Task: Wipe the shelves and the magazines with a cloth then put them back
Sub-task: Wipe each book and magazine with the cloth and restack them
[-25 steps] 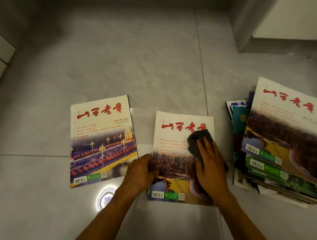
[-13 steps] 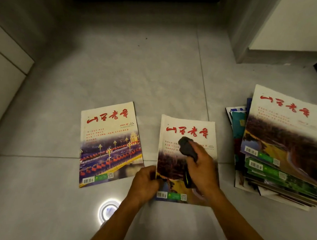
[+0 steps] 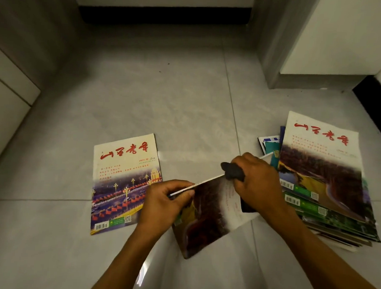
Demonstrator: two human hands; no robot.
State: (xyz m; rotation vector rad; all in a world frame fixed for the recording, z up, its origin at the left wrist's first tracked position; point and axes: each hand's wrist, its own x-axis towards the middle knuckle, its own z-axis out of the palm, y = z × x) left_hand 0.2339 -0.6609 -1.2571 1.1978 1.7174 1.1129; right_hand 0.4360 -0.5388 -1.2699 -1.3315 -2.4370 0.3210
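Step in hand: while you hold the middle magazine (image 3: 206,212) tilted up off the tiled floor (image 3: 165,104), you look to be turning it over, so the wiping of this copy seems partway done.
Left hand: your left hand (image 3: 163,200) pinches the magazine's raised edge, thumb on the cover side and fingers curled behind.
Right hand: your right hand (image 3: 255,182) is curled round the dark cloth (image 3: 232,171) and also presses against the magazine's far edge; how much of the magazine those fingers grip, you cannot tell.
Where the magazine is: between the 2 hands, its lower corner near or on the floor, between the lone magazine (image 3: 124,180) lying flat on the left and the stack of magazines (image 3: 323,183) on the right.
How it looks: thin, floppy, glossy cover with a dark landscape photo; the pages bow under their own weight.
Next move: probably finish the flip, lay it flat, steady it with your left hand and drag the cloth across the other face.
Care: keep the grip light so the soft cover does not crease.
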